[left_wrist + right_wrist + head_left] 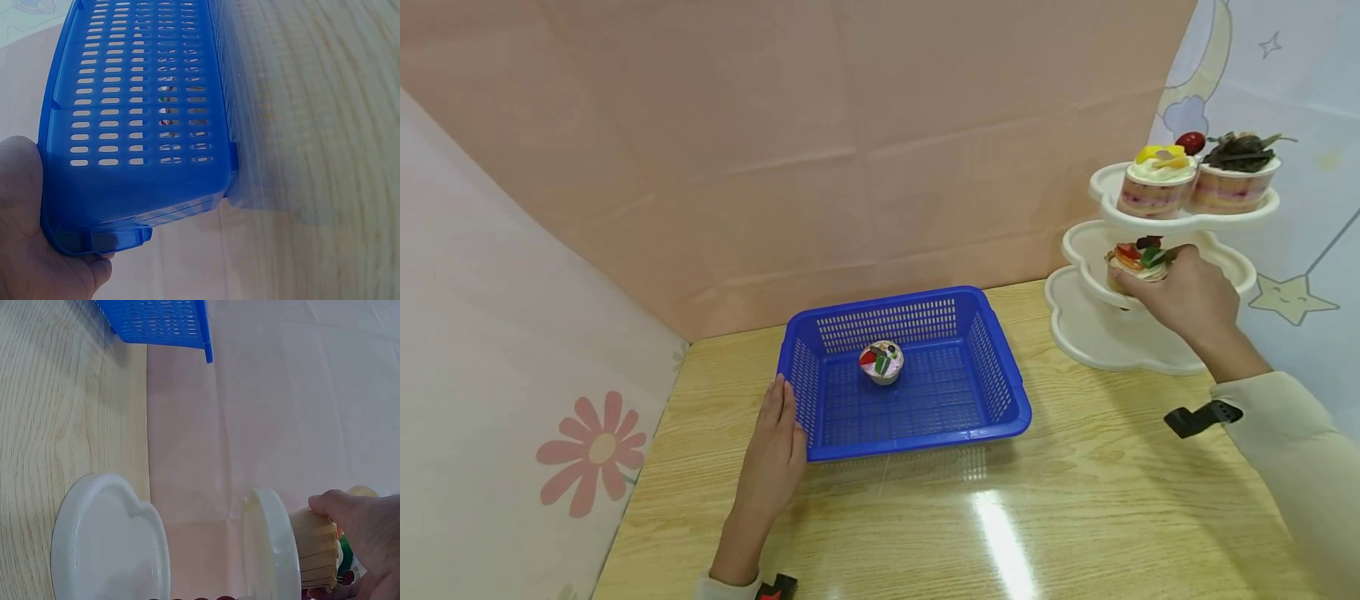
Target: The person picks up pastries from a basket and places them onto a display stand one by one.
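My right hand (1197, 296) grips a cupcake (1131, 271) at the middle tier of a white tiered stand (1232, 271). In the right wrist view, the thumb and fingers are around its tan pleated wrapper (314, 544), right beside the tier's edge. Red fruit and a green leaf top this cupcake. With fingers straight, my left hand (775, 454) rests against the left rim of a blue plastic basket (917, 446); the left wrist view shows it at the rim beside the slotted wall (140, 181). Inside the basket stands a small cupcake (883, 367) with red and green toppings.
On the stand's top tier are two layered cake cups, one with yellow fruit (1157, 183) and one with dark chocolate (1236, 175). The lowest tier (1097, 333) sits on the wooden table (1075, 483). Peach cloth (850, 167) hangs behind, with patterned white cloth at both sides.
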A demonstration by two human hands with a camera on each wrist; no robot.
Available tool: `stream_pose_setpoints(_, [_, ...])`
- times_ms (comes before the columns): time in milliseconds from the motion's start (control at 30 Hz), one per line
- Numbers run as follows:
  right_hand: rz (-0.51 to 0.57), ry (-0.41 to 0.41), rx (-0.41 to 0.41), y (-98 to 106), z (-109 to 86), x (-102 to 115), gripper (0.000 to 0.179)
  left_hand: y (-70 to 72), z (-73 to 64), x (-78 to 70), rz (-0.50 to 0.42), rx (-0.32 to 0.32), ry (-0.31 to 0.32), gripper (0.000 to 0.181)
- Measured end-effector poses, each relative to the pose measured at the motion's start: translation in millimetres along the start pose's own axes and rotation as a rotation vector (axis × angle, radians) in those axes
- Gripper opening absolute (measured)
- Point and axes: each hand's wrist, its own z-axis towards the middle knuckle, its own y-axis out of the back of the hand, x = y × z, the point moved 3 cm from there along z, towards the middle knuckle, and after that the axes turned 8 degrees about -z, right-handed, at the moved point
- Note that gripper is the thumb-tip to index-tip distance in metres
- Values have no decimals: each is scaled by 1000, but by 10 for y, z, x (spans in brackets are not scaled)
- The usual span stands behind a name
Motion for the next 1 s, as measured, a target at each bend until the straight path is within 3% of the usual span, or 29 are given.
stream_pose_setpoints(633, [10,3,34,16,-66,-71,97,13,5,-15,-7,10,-3,51])
stream_pose_setpoints(1000, [73,58,-46,144,-271,-23,90,9,-11,-19,-3,0,-7,51])
